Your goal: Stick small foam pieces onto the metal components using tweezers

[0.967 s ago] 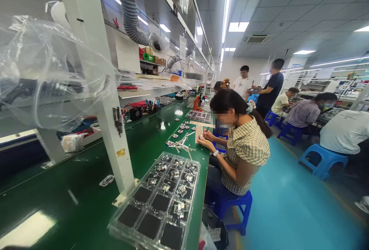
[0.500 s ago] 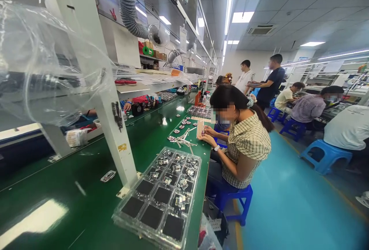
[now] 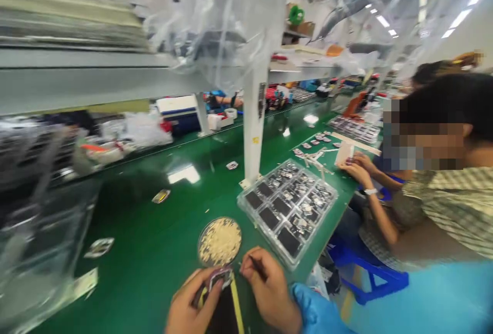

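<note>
1. Nearest, at bottom centre, our left hand point(image 3: 192, 303) has its thumb and fingers closed around the edge of a small framed piece point(image 3: 227, 276) with a purplish rim. The piece sits at the fingertips on that hand's right side, and its longer side seems to run across the frame, rising a little toward the right; blur leaves the exact angle unsure.

2. Our right hand point(image 3: 271, 290), in a blue sleeve point(image 3: 318, 311), is just beside the piece on its right, apart from it. Its thumb and fingertips are drawn together, pointing left toward the piece; we cannot tell whether they pinch anything small. The left is the nearer hand, as it has the grip.

3. Below the piece, a dark panel point(image 3: 222, 316) with yellow side strips runs down to the bottom edge, between our hands.

4. Just beyond the piece, a round dish point(image 3: 200, 246) holds many pale bits, nearer the piece than the tray is.

5. Farther, right of centre, a clear tray point(image 3: 293, 263) holds dark squares and small parts, slanting toward upper right.

6. Beyond that, at right, a co-worker's hands point(image 3: 360, 167) hold a pale sheet point(image 3: 345, 152), well apart from ours.
</note>
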`<state>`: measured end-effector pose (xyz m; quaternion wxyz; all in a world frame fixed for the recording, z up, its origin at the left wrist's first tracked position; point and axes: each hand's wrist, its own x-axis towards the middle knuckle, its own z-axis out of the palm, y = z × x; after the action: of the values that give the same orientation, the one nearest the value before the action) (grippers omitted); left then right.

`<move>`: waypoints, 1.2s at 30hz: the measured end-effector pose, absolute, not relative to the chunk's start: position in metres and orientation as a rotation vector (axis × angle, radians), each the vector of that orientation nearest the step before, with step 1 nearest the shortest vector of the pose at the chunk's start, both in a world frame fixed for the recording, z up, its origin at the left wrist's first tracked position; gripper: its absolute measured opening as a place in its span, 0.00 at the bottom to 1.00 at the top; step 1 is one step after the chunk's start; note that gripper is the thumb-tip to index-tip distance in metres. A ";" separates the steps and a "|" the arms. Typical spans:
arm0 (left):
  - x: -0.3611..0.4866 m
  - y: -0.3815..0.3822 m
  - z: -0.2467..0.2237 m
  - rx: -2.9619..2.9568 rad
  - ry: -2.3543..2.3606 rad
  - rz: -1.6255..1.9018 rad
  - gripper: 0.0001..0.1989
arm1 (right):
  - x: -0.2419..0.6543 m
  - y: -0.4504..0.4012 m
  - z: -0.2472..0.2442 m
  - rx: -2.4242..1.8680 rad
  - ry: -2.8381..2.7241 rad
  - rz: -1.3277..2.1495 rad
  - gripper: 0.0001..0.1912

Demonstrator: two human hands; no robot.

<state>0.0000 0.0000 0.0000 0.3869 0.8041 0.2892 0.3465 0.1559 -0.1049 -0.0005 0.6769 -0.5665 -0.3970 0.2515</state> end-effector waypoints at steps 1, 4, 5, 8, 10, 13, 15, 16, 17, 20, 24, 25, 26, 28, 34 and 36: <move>-0.001 0.000 0.001 2.030 0.734 0.859 0.09 | 0.157 -0.105 0.004 -1.304 -0.918 0.569 0.08; 0.001 0.000 0.006 1.963 0.774 0.834 0.08 | 0.165 -0.095 0.019 -1.370 -1.062 0.514 0.05; 0.002 -0.001 0.008 1.946 0.784 0.831 0.08 | 0.168 -0.090 0.023 -1.386 -1.132 0.488 0.06; 0.003 -0.003 0.007 1.892 0.805 0.826 0.09 | 0.175 -0.074 0.031 -1.428 -1.308 0.426 0.09; 0.002 -0.003 0.005 1.855 0.808 0.807 0.09 | 0.179 -0.071 0.031 -1.427 -1.331 0.425 0.10; 0.001 -0.001 0.001 1.831 0.805 0.768 0.10 | 0.181 -0.078 0.025 -1.371 -1.292 0.465 0.06; 0.002 0.000 0.000 1.844 0.803 0.751 0.10 | 0.180 -0.084 0.021 -1.333 -1.311 0.495 0.09; 0.002 0.000 0.000 1.855 0.803 0.747 0.10 | 0.179 -0.086 0.020 -1.322 -1.328 0.500 0.10; 0.002 -0.001 0.000 1.868 0.805 0.743 0.10 | 0.179 -0.088 0.018 -1.316 -1.343 0.501 0.10; 0.001 -0.007 0.003 1.918 0.820 0.716 0.10 | 0.178 -0.088 0.015 -1.336 -1.327 0.481 0.02; 0.000 0.001 0.016 2.085 0.842 0.709 0.09 | 0.182 -0.092 0.009 -1.389 -1.252 0.446 0.07; -0.001 0.012 0.022 2.174 0.873 0.721 0.09 | 0.185 -0.095 0.007 -1.391 -1.253 0.432 0.08; -0.003 0.027 0.027 2.274 0.931 0.731 0.09 | 0.188 -0.098 0.005 -1.391 -1.260 0.422 0.09; -0.010 0.065 0.034 2.427 1.192 0.740 0.09 | 0.194 -0.103 0.000 -1.387 -1.294 0.426 0.09; -0.042 0.145 0.022 2.289 1.766 0.864 0.15 | 0.201 -0.109 -0.005 -1.344 -1.424 0.448 0.08; -0.049 0.146 0.018 2.281 1.807 0.895 0.20 | 0.200 -0.109 -0.002 -1.365 -1.377 0.455 0.10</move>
<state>-0.0485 0.1455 0.0182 0.0485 0.7484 0.5928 0.2936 0.1995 -0.1094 -0.0015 0.5439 -0.5751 -0.5802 0.1918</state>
